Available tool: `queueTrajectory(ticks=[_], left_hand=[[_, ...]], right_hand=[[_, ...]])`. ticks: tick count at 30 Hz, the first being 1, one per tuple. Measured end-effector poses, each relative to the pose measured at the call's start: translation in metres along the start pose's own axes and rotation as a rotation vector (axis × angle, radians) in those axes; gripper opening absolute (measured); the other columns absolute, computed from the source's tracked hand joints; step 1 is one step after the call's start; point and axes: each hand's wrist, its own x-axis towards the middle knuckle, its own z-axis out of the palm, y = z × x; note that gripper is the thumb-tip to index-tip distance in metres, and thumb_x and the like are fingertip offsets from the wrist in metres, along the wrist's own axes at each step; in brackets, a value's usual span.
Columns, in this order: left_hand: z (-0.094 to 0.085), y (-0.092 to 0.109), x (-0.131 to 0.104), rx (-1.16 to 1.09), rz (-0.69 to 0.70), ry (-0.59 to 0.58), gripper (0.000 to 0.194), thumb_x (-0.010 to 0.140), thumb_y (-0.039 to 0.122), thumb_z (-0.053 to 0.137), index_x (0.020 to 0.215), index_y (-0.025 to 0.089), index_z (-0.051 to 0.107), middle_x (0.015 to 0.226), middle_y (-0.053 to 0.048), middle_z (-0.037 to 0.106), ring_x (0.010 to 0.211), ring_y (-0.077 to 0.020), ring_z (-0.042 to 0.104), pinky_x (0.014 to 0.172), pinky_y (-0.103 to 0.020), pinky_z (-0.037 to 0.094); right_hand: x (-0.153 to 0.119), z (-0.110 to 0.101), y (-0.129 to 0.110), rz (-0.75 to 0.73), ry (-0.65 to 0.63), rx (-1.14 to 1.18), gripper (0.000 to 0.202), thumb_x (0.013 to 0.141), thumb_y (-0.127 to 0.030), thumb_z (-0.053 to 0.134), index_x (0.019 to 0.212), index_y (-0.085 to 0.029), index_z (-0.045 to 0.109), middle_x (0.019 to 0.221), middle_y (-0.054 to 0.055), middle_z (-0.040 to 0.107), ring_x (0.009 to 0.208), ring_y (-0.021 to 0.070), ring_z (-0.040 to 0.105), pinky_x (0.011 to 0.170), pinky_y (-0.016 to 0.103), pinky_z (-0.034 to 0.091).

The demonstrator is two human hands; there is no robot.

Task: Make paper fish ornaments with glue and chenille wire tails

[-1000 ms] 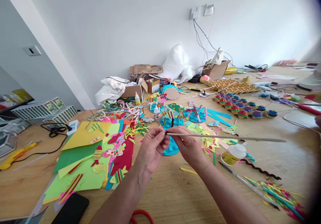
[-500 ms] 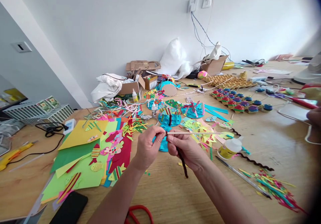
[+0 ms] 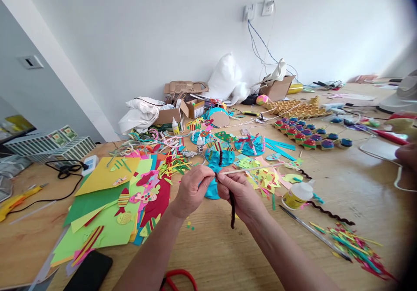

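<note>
My right hand [image 3: 237,189] pinches a thin pale stick [image 3: 254,168] that points to the right. A dark brown pipe cleaner [image 3: 232,210] hangs down from the same fingers. Close beside it, my left hand [image 3: 195,187] is closed at the stick's left end, where the pipe cleaner's upper part seems to be; the fingers mostly hide it. Just behind both hands lies a blue piece [image 3: 213,190], and beyond it stands a blue base [image 3: 220,155] with a striped fish and a brown twisted stem.
Coloured paper [image 3: 107,221] and a black phone [image 3: 88,271] lie left, red scissors handles [image 3: 180,278] at the front edge. A glue bottle [image 3: 297,195], a pen [image 3: 314,232] and paper strips [image 3: 355,247] are right. Another person's hand [image 3: 407,156] shows at the right edge.
The stick's right end has tilted upward and away. The hanging pipe cleaner has swung left, now nearly vertical. Both hands remain close together.
</note>
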Motion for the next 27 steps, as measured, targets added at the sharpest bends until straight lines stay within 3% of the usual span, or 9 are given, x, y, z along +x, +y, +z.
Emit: queueTrajectory(ticks=[4, 7, 13, 19, 27], left_hand=[[0.002, 0.002, -0.001, -0.054, -0.066, 0.059, 0.02, 0.077, 0.015, 0.056, 0.094, 0.024, 0.061, 0.082, -0.003, 0.063, 0.076, -0.0144, 0.058, 0.073, -0.024, 0.044], [0.0, 0.008, 0.002, -0.102, -0.143, 0.027, 0.03, 0.076, 0.017, 0.057, 0.106, 0.024, 0.057, 0.084, -0.003, 0.062, 0.075, -0.0145, 0.058, 0.073, -0.024, 0.044], [-0.003, 0.022, 0.009, 0.005, -0.128, -0.121, 0.023, 0.08, 0.018, 0.052, 0.096, 0.023, 0.067, 0.094, -0.007, 0.063, 0.085, -0.0187, 0.056, 0.077, -0.027, 0.042], [0.002, 0.018, 0.008, 0.014, -0.148, -0.062, 0.02, 0.079, 0.017, 0.053, 0.085, 0.026, 0.07, 0.074, -0.003, 0.065, 0.071, -0.0175, 0.057, 0.071, -0.027, 0.041], [0.004, 0.01, 0.005, 0.077, -0.114, -0.003, 0.016, 0.078, 0.019, 0.054, 0.081, 0.025, 0.069, 0.072, -0.004, 0.063, 0.07, -0.0178, 0.056, 0.067, -0.026, 0.04]], right_hand=[[0.001, -0.001, -0.002, -0.069, -0.02, -0.097, 0.025, 0.073, -0.033, 0.063, 0.059, -0.017, 0.051, 0.042, -0.007, 0.041, 0.041, 0.0054, 0.03, 0.043, 0.021, 0.021], [0.001, -0.002, -0.004, -0.117, -0.011, -0.186, 0.025, 0.073, -0.034, 0.062, 0.059, -0.017, 0.051, 0.042, -0.007, 0.041, 0.041, 0.006, 0.03, 0.043, 0.022, 0.023], [0.0, -0.003, -0.006, -0.182, 0.009, -0.313, 0.025, 0.073, -0.037, 0.061, 0.061, -0.018, 0.052, 0.043, -0.006, 0.043, 0.041, 0.0069, 0.033, 0.042, 0.022, 0.026], [0.001, -0.002, -0.002, -0.2, 0.041, -0.354, 0.026, 0.072, -0.04, 0.061, 0.06, -0.019, 0.053, 0.043, -0.005, 0.044, 0.041, 0.008, 0.035, 0.042, 0.022, 0.027], [0.001, -0.001, 0.004, -0.186, 0.049, -0.279, 0.026, 0.075, -0.038, 0.06, 0.059, -0.019, 0.049, 0.044, -0.005, 0.045, 0.043, 0.0083, 0.035, 0.044, 0.022, 0.026]])
